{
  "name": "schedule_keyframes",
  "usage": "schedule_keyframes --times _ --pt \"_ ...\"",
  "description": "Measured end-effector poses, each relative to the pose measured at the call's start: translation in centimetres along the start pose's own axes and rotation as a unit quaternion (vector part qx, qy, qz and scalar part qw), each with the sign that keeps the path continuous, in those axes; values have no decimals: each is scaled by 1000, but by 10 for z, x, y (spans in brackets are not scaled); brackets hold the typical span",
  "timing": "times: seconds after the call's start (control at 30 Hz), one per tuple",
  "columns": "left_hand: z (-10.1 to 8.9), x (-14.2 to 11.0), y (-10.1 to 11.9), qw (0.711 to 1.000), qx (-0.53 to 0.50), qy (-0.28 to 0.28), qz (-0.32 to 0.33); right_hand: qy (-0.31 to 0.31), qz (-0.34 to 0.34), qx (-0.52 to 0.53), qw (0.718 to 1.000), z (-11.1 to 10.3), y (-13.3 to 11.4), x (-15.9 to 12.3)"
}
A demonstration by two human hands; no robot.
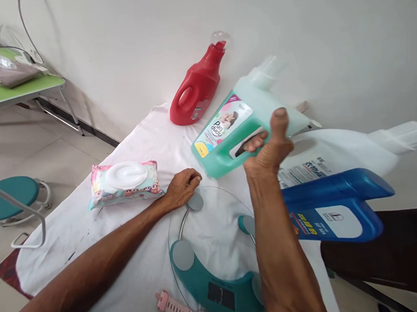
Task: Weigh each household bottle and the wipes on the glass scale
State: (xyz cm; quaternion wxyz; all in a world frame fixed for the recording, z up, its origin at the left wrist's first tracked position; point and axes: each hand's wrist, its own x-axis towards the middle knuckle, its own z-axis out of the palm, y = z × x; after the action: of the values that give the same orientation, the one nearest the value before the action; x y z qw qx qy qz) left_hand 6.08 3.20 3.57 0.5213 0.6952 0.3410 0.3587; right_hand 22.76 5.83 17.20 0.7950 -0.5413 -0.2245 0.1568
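My right hand (269,146) is wrapped round the handle of a laundry detergent bottle (225,148) with green liquid, a pale cap and a "Pao dudu" label. The bottle leans to the right. My left hand (184,187) is loosely closed, knuckles up, at the upper left rim of a round glass bathroom scale (219,299) with a teal base; nothing shows between its fingers. Left of that hand lies a pack of wet wipes (124,181) with a white lid. Behind the green bottle stands a red detergent bottle (198,86) with a clear cap.
At right are a large white bottle (337,144) and a blue bottle (337,210). A pink-strapped watch (178,309) lies at the front of the white tablecloth (129,244). A teal stool (13,196) and green table (47,83) stand left; a wall (136,52) rises behind.
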Motion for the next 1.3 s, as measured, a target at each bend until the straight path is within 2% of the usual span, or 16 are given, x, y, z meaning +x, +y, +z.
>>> schedule_keyframes --times 0.17,0.3,0.43,0.6,0.73,0.93,1.2,1.3 --pt "0 2 -4 1000 -1 -4 12 -68 -75 8 995 -43 -51 -20" --pt "-1 4 -6 1000 3 -5 24 -113 -105 -20 988 -77 -94 -46" --pt "-3 4 -4 999 4 -12 32 -144 -139 -68 977 -111 -114 -82" --pt "-4 4 -4 999 -7 -8 44 -63 -109 -87 988 -142 -116 -119" --pt "-4 4 -5 999 -16 -7 42 -6 -79 -78 994 -155 -113 -132" --pt "-5 3 -2 1000 -12 -9 27 15 -37 -83 996 -164 -107 -129" --pt "-6 1 1 999 -6 -16 37 -21 -65 -89 994 -173 -98 -121" --pt "-6 2 1 999 -2 -21 37 38 -6 -40 998 -177 -91 -125"
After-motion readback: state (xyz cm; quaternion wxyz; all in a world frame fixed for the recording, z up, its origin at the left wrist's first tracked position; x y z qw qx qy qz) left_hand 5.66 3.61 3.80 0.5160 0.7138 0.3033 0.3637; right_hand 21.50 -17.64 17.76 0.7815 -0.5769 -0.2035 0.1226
